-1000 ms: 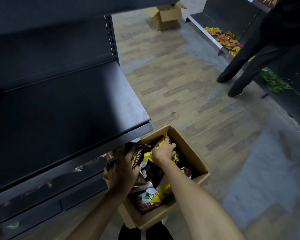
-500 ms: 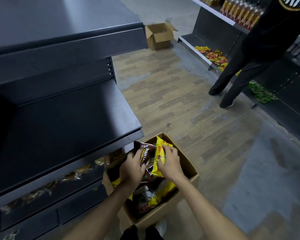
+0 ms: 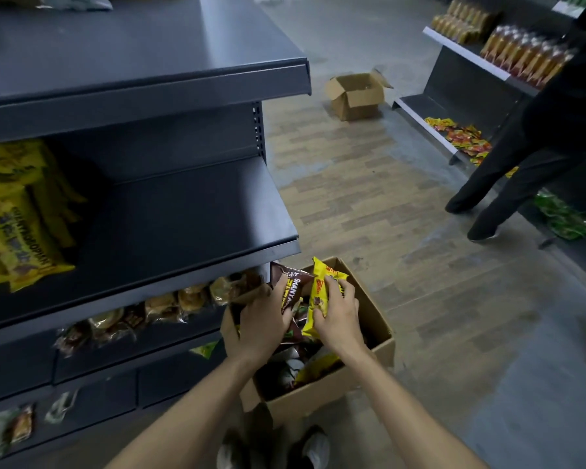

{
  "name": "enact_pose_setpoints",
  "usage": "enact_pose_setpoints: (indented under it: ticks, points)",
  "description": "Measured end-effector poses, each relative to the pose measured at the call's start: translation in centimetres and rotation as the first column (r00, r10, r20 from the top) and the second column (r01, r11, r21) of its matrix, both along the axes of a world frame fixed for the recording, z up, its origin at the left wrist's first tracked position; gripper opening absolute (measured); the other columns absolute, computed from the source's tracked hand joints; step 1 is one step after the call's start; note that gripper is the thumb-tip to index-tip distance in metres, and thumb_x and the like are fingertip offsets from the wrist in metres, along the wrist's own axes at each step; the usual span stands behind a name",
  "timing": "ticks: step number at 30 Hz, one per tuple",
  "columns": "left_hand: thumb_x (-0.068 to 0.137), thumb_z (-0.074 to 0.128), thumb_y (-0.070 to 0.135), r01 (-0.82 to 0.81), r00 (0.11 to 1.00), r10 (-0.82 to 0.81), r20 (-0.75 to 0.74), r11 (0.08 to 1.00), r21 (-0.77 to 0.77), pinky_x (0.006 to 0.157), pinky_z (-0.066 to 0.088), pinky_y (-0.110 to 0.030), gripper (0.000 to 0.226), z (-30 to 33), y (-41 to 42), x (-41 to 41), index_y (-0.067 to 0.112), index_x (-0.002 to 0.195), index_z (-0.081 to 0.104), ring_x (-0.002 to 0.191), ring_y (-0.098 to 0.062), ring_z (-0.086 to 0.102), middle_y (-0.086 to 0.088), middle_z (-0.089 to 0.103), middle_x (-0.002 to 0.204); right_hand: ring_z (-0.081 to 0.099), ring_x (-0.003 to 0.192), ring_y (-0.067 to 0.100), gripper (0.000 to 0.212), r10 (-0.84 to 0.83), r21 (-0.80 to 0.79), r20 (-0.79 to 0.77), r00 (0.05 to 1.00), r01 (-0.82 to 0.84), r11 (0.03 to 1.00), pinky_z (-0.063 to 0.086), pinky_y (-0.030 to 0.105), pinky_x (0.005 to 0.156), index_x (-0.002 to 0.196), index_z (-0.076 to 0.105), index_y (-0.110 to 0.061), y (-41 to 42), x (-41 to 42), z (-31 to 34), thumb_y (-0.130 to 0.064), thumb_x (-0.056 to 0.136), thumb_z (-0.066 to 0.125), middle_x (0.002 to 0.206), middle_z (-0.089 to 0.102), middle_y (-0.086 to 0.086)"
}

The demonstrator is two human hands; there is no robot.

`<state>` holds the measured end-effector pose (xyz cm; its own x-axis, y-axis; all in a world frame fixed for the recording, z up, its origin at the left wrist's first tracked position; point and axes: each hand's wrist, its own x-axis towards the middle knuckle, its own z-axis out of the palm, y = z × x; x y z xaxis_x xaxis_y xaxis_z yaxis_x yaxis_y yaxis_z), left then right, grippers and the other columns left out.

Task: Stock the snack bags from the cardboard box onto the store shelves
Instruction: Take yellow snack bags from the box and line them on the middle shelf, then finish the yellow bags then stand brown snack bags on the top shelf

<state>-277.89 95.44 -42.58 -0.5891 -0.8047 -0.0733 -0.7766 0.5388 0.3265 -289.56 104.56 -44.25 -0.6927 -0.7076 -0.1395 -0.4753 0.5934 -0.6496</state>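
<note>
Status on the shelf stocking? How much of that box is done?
Done: yellow bags already stand at the left of the middle shelf.
In hand: left hand grips a brown snack bag, right hand a yellow snack bag, both above the cardboard box.
Left: more bags show in the box; the shelf's right part is bare.

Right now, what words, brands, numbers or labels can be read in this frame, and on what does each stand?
"SHANTA": white letters on the brown snack bag in the left hand; the word may run on under the fingers.
Red label on the yellow snack bag in the right hand: too blurred to read.
Dark print on the yellow bags on the middle shelf: unreadable.
Bottles on the far shelf: labels too small.
</note>
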Motion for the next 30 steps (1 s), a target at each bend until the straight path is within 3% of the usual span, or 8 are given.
enact_pose_setpoints:
  ticks: [5, 10, 16, 22, 30]
  points:
    - [0.087, 0.052, 0.047, 0.03, 0.998, -0.032, -0.046, 0.999, -0.035, 0.078, 0.055, -0.043, 0.067, 0.4, 0.1, 3.1, 0.037, 0.144, 0.02, 0.104, -0.028, 0.062, -0.001, 0.055, 0.13, 0.032, 0.13, 0.03, 0.066, 0.021, -0.026, -0.039, 0.999, -0.022, 0.999, 0.038, 0.042, 0.105, 0.149, 0.031, -0.021, 0.6, 2.6, 2.1, -0.014, 0.09, 0.061, 0.151, 0.021, 0.005]
    - [0.092, 0.054, 0.038, 0.028, 0.992, -0.039, -0.119, 0.995, -0.097, 0.078, 0.052, -0.037, 0.063, 2.4, 0.7, 8.4, 0.036, 0.149, 0.026, 0.109, -0.026, 0.06, -0.002, 0.046, 0.14, 0.031, 0.133, 0.032, 0.064, 0.047, -0.057, -0.075, 0.996, -0.051, 0.997, 0.038, 0.043, 0.106, 0.147, 0.033, -0.02, 1.0, 7.8, 4.2, -0.014, 0.091, 0.062, 0.151, 0.022, 0.006]
    - [0.09, 0.057, 0.035, -0.054, 0.986, 0.03, -0.162, 0.988, -0.146, 0.073, 0.054, -0.04, 0.066, 5.6, 0.9, 18.4, 0.036, 0.149, 0.028, 0.096, -0.031, 0.064, -0.005, 0.052, 0.129, 0.031, 0.134, 0.035, 0.063, 0.142, -0.139, -0.121, 0.983, -0.158, 0.978, 0.032, 0.045, 0.111, 0.144, 0.036, -0.019, 0.0, 16.8, 6.6, -0.009, 0.087, 0.061, 0.147, 0.027, 0.01]
    - [0.093, 0.055, 0.038, -0.192, 0.97, 0.157, -0.186, 0.963, -0.191, 0.076, 0.054, -0.037, 0.066, 8.0, 0.0, 27.7, 0.031, 0.151, 0.024, 0.098, -0.027, 0.064, -0.005, 0.052, 0.124, 0.036, 0.131, 0.034, 0.064, 0.227, -0.212, -0.205, 0.952, -0.269, 0.939, 0.033, 0.043, 0.108, 0.143, 0.039, -0.018, -2.0, 25.2, 8.9, -0.011, 0.085, 0.065, 0.146, 0.031, 0.009]
    - [0.094, 0.052, 0.046, -0.352, 0.93, 0.296, -0.217, 0.886, -0.301, 0.063, 0.049, -0.034, 0.064, 12.0, -3.4, 35.9, 0.029, 0.15, 0.028, 0.082, -0.025, 0.064, -0.003, 0.052, 0.108, 0.031, 0.137, 0.031, 0.064, 0.358, -0.273, -0.234, 0.904, -0.414, 0.868, 0.033, 0.039, 0.11, 0.146, 0.036, -0.018, -6.3, 32.1, 12.9, -0.009, 0.088, 0.063, 0.149, 0.026, 0.007]
